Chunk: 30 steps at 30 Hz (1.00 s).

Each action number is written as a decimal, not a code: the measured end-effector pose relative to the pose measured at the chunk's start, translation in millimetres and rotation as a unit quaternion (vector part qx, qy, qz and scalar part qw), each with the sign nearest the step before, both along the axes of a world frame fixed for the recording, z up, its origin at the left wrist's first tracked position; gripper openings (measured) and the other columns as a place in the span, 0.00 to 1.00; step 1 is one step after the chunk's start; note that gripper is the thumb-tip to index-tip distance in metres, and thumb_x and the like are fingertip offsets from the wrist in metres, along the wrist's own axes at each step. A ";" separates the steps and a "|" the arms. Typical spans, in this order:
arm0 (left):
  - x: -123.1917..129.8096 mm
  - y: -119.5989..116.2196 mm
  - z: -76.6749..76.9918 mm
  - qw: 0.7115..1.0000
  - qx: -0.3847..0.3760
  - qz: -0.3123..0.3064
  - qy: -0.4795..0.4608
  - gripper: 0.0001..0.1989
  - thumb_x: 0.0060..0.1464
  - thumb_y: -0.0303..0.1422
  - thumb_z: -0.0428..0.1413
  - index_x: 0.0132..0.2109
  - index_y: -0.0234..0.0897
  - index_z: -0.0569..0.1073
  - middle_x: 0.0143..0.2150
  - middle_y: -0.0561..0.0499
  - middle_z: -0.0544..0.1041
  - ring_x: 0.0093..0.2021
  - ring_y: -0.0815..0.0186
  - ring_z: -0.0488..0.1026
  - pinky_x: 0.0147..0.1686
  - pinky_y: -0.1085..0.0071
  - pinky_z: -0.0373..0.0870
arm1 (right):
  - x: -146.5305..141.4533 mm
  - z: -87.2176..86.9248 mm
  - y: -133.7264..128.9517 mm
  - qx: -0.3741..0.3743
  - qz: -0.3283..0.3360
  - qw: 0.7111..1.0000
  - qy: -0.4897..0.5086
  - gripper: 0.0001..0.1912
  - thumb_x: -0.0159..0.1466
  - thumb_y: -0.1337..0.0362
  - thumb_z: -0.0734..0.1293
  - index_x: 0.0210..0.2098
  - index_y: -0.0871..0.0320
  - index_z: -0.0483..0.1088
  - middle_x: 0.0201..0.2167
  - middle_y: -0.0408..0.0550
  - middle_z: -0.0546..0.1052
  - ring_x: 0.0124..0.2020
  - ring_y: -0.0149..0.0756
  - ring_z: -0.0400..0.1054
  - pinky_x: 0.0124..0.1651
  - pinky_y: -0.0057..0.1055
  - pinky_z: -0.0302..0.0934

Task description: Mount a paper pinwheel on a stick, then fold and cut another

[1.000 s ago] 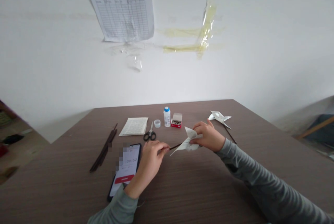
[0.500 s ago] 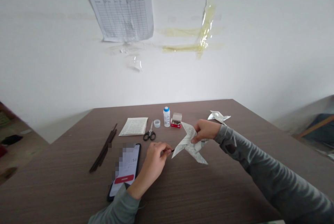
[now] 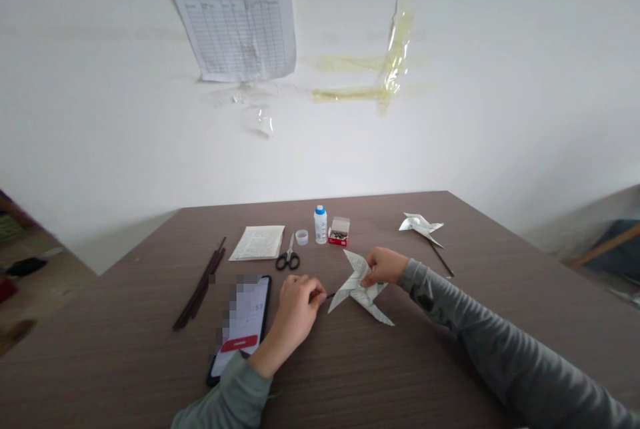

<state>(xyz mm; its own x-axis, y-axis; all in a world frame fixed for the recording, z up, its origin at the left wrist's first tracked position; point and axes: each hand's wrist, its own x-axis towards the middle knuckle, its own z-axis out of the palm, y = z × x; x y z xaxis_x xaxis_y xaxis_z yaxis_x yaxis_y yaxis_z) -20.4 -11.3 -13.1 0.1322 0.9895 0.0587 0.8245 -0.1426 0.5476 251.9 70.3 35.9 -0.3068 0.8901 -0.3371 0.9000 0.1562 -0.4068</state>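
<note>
A pinwheel [image 3: 354, 290] folded from printed paper is held just above the front middle of the table. My right hand [image 3: 385, 265] pinches it near its centre from the right, fingers closed on the paper. From the left side, my left hand [image 3: 299, 302] has its fingers closed around a thin dark stick [image 3: 330, 295]. Only a short length of that stick shows, running to the pinwheel's left blade; the rest is hidden by the hand and the paper. Another paper pinwheel [image 3: 419, 223] on a dark stick lies farther back on the right.
On the brown table [image 3: 150, 269] lie dark sticks [image 3: 200, 286], a phone [image 3: 245, 322] by my left forearm, folded paper [image 3: 257, 242] and scissors [image 3: 287, 260]. Behind stand a small clear cup [image 3: 301, 237], a blue-capped bottle [image 3: 321, 226] and an open red box [image 3: 339, 240] of small metal pieces.
My right hand and the pinwheel have moved slightly down and toward me, with the pinwheel turned a little. The other pinwheel's stick has come into sight. My left hand is nearly still.
</note>
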 end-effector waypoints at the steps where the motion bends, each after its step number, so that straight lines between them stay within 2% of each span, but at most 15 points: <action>1: -0.6 1.3 -1.6 1.000 -0.003 0.000 0.004 0.13 0.70 0.24 0.69 0.37 0.47 0.86 0.46 0.48 0.91 0.60 0.44 0.85 0.65 0.52 0.79 | -1.6 1.6 -1.8 0.002 0.000 1.000 -0.009 0.07 0.65 0.58 0.86 0.41 0.52 0.96 0.36 0.46 0.91 0.54 0.54 0.88 0.56 0.37 0.77; 5: -3.3 5.7 -9.5 1.000 -0.005 -0.005 0.013 0.12 0.70 0.25 0.69 0.37 0.47 0.87 0.48 0.47 0.91 0.61 0.44 0.85 0.67 0.51 0.79 | -8.1 7.2 -9.2 0.002 -0.005 0.999 -0.038 0.10 0.68 0.57 0.85 0.46 0.52 0.97 0.44 0.49 0.95 0.58 0.57 0.89 0.66 0.44 0.78; 9: -4.1 5.8 -14.4 1.000 0.019 -0.003 0.007 0.12 0.70 0.24 0.68 0.39 0.45 0.91 0.53 0.45 0.92 0.63 0.43 0.85 0.71 0.48 0.80 | -12.4 11.9 -15.4 0.001 -0.007 0.998 -0.055 0.10 0.71 0.56 0.85 0.48 0.53 0.96 0.51 0.53 0.96 0.64 0.59 0.89 0.78 0.52 0.73; 12: -3.1 4.0 -14.2 1.000 0.030 -0.001 0.000 0.12 0.69 0.22 0.69 0.42 0.45 0.93 0.58 0.44 0.91 0.66 0.43 0.85 0.73 0.45 0.80 | -14.8 13.2 -17.5 0.008 -0.013 0.998 -0.055 0.05 0.70 0.58 0.85 0.44 0.50 0.95 0.50 0.50 0.96 0.65 0.62 0.89 0.83 0.60 0.68; 16: -1.1 2.3 -10.6 1.000 0.022 -0.004 0.018 0.13 0.69 0.21 0.70 0.45 0.46 0.95 0.64 0.43 0.91 0.68 0.43 0.84 0.75 0.43 0.80 | -16.9 12.5 -17.5 0.018 -0.018 0.998 -0.052 0.05 0.68 0.59 0.86 0.42 0.50 0.95 0.47 0.49 0.95 0.63 0.61 0.88 0.81 0.60 0.71; 23: 1.8 1.1 -7.6 0.999 0.013 0.006 0.034 0.14 0.70 0.20 0.71 0.46 0.47 0.95 0.68 0.44 0.90 0.70 0.44 0.85 0.77 0.43 0.80 | -19.3 17.3 -15.1 -0.004 -0.020 0.998 -0.055 0.05 0.67 0.60 0.87 0.43 0.49 0.96 0.43 0.47 0.94 0.58 0.55 0.89 0.65 0.44 0.80; 27: 3.1 -0.4 -5.6 0.999 0.010 0.004 0.041 0.14 0.71 0.20 0.70 0.47 0.47 0.95 0.69 0.44 0.90 0.71 0.44 0.85 0.78 0.44 0.79 | -21.1 21.2 -14.1 -0.019 -0.028 0.998 -0.057 0.12 0.67 0.61 0.86 0.50 0.52 0.97 0.46 0.48 0.95 0.59 0.53 0.90 0.64 0.41 0.80; 30: 4.0 -1.3 -2.1 0.999 0.003 0.003 0.043 0.14 0.71 0.21 0.70 0.47 0.47 0.95 0.70 0.43 0.89 0.72 0.43 0.85 0.79 0.43 0.78 | -23.2 20.2 -12.3 -0.016 -0.034 0.997 -0.064 0.13 0.65 0.62 0.87 0.49 0.51 0.98 0.46 0.49 0.97 0.59 0.55 0.91 0.66 0.44 0.81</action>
